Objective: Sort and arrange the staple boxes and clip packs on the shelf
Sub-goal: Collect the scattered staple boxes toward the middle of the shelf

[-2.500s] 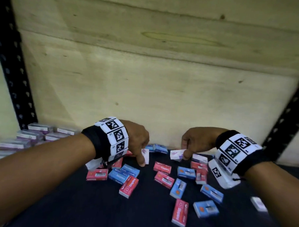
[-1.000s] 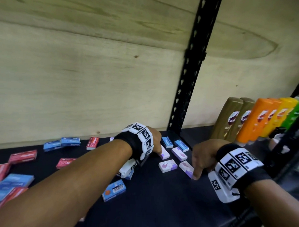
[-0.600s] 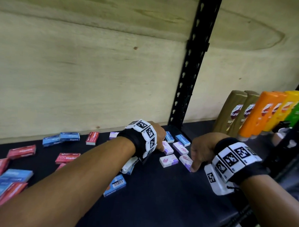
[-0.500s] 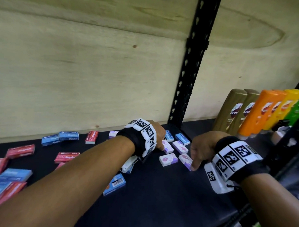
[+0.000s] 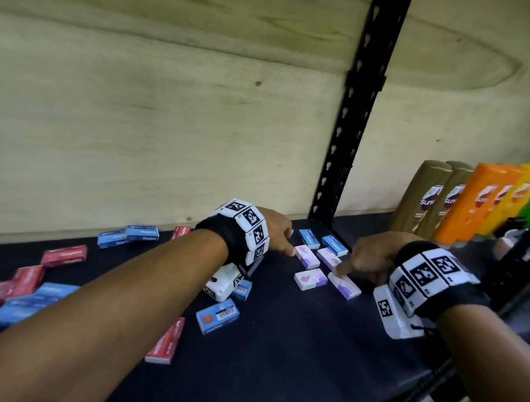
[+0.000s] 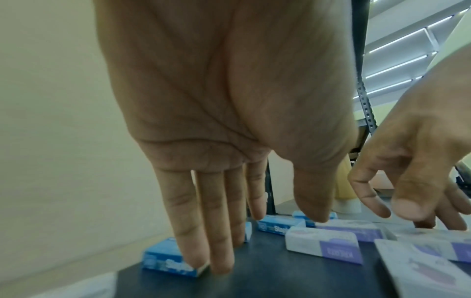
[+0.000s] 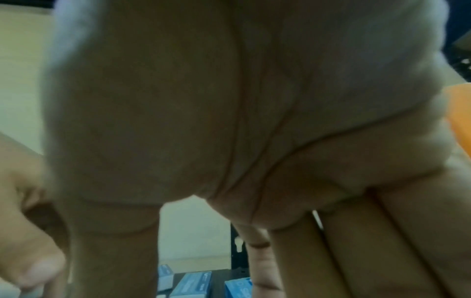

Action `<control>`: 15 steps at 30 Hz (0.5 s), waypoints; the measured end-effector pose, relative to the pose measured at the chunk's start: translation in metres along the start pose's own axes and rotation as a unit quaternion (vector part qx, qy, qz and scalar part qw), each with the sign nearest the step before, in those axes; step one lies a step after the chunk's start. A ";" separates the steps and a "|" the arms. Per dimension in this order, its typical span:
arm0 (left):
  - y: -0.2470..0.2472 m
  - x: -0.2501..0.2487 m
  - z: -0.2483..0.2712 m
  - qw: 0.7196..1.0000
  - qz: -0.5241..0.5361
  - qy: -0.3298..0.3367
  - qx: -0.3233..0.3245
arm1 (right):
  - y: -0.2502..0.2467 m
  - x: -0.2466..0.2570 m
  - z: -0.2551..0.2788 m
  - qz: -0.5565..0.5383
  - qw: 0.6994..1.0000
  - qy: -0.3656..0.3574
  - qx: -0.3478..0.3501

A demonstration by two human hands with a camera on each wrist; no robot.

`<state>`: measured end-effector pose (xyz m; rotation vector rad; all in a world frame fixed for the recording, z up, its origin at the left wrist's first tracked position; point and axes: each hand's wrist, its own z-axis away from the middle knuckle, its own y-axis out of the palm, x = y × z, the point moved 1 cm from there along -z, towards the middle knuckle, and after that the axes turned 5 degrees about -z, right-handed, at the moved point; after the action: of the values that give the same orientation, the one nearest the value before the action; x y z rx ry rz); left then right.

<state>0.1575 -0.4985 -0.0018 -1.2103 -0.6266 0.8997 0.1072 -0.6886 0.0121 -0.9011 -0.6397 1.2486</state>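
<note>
Several white-and-purple clip packs lie in a cluster on the dark shelf (image 5: 281, 353). My left hand (image 5: 281, 239) hovers over them with straight fingers, its thumb tip touching the far-left pack (image 5: 307, 256). In the left wrist view my left hand (image 6: 257, 201) has its outer fingertips against a blue staple box (image 6: 168, 262). My right hand (image 5: 366, 258) rests its index finger on the near-right pack (image 5: 345, 286); neither hand holds anything. Two blue staple boxes (image 5: 309, 237) sit behind the packs. Red boxes (image 5: 64, 254) and blue boxes (image 5: 128, 236) lie scattered to the left.
A black perforated upright (image 5: 352, 113) stands just behind the packs against the plywood back panel (image 5: 170, 120). Shampoo bottles (image 5: 434, 199) in gold, orange, yellow and green line up to the right. A blue box (image 5: 217, 315) and a red box (image 5: 165, 345) lie under my left forearm.
Since 2.5 s ago both hands and the view have shifted right, from the mixed pile to the shelf's right end. Over the last second the hands have barely moved among the white-and-purple packs.
</note>
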 end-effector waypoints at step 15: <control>-0.020 0.154 0.165 0.986 -0.032 -0.166 -0.006 | -0.031 0.139 0.004 0.086 0.980 -0.137 -0.114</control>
<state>0.1080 -0.2839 0.0523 -1.0532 -0.9331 1.0538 0.1512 -0.5543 0.0318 -0.9980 -0.9542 1.4901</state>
